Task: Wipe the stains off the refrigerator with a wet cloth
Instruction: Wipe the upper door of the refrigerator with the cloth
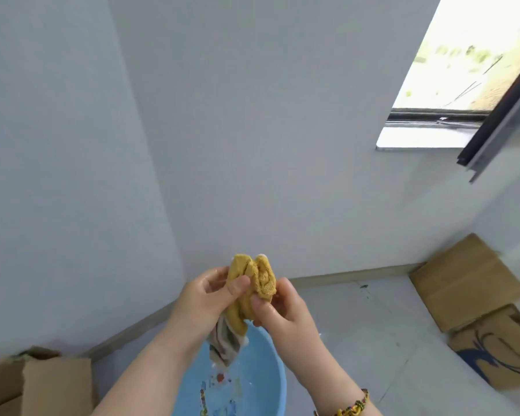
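From the head camera, both hands meet in the lower middle of the frame and together grip a bunched mustard-yellow cloth [260,279]. The left hand [210,295] curls round the cloth's left side with its thumb laid across the front. The right hand [282,313] closes on the right side, its thumb pressing into the folds. The top of the cloth bulges up above the fingers. A grey-and-white end of it hangs down below the left hand and looks wet. Skin on both hands shines as if damp. Directly beneath the hands, under the dangling end, stands a light blue basin [270,382] on the floor [373,340], with small coloured marks on its bottom. A beaded bracelet [354,406] circles the right wrist. Below and left of the left forearm sits an open cardboard box [51,382]. Well to the right of the right hand, flattened cardboard [466,283] leans at the foot of the wall, and a printed piece [499,355] lies just in front of it. High above and right of the hands is a bright window [454,73] in the pale wall [252,145].
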